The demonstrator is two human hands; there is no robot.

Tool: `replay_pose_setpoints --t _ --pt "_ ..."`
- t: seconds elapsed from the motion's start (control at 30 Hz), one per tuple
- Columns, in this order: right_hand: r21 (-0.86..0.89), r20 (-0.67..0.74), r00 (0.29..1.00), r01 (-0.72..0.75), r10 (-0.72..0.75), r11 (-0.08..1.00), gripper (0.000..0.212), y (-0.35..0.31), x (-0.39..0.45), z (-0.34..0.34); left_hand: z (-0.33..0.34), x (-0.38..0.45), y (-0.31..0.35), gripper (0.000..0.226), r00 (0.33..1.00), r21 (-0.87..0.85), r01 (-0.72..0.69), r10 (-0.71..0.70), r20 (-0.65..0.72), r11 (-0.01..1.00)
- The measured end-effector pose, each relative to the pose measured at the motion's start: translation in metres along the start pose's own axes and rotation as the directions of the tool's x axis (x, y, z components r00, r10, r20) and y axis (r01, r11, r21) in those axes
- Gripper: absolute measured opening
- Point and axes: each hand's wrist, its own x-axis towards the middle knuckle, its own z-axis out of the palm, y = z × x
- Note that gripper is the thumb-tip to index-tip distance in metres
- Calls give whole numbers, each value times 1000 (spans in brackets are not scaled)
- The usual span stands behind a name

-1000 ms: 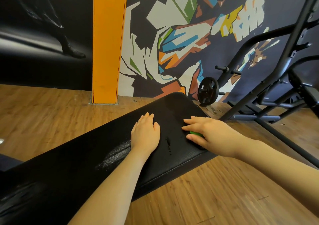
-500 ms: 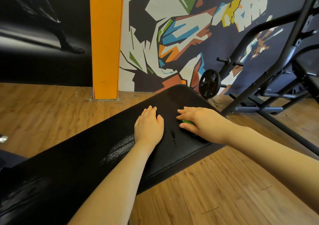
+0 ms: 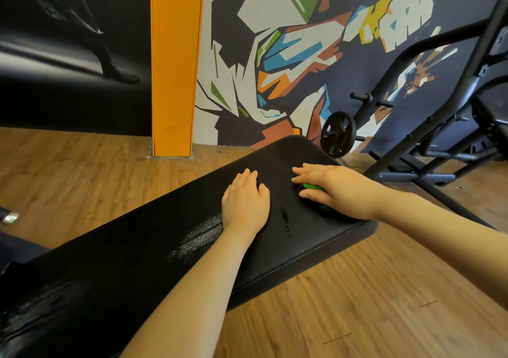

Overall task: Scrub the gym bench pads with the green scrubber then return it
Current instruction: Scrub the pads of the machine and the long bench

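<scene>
A long black gym bench pad runs from the lower left to the middle right. My left hand lies flat on the pad, fingers together and straight. My right hand holds the green scrubber against the pad near its far end, fingers over the top and thumb below it. Only a small green patch of the scrubber shows between thumb and fingers. A pale wet smear and a few dark drops mark the pad near my left wrist.
Wooden floor surrounds the bench. An orange pillar stands against the mural wall behind. A black weight plate and a dark metal gym frame stand at the right, close to the pad's far end.
My right hand with the scrubber has slid back and forth a little near the pad's far end. My left hand stays flat in place. The camera has tilted slightly.
</scene>
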Motion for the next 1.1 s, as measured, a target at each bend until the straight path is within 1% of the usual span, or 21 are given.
replay_pose_setpoints --t 0.13,0.27,0.37,0.5,0.67,0.8,0.97,1.1 --pt "-8 -26 999 -46 46 999 46 4 9 -3 -1 0 0 47 1000 -12 0 0 2 1000" --pt "-16 39 999 -36 36 999 47 3 -5 -6 0 0 0 47 1000 -12 -4 4 1 1000" --pt "-24 48 998 -27 28 999 48 3 -20 -7 0 -1 0 47 1000 -14 -7 7 7 1000" --pt "1 30 999 -29 29 1000 47 4 -33 -5 -1 -2 -1 47 1000 -28 -10 11 18 1000" --pt "54 -5 999 -37 38 998 45 5 -27 -1 -2 -1 0 48 1000 -20 -9 10 20 1000" --pt "36 -4 1000 -17 17 999 45 8 -24 1 -3 0 2 48 999 2 -2 2 47 1000" --pt "15 4 999 -32 32 999 45 6 -18 0 -18 6 -1 48 988 8 -26 25 151 1000" --pt "17 -17 1000 -21 21 1000 45 5 -14 0 -32 6 -17 46 997 24 -39 37 67 999"
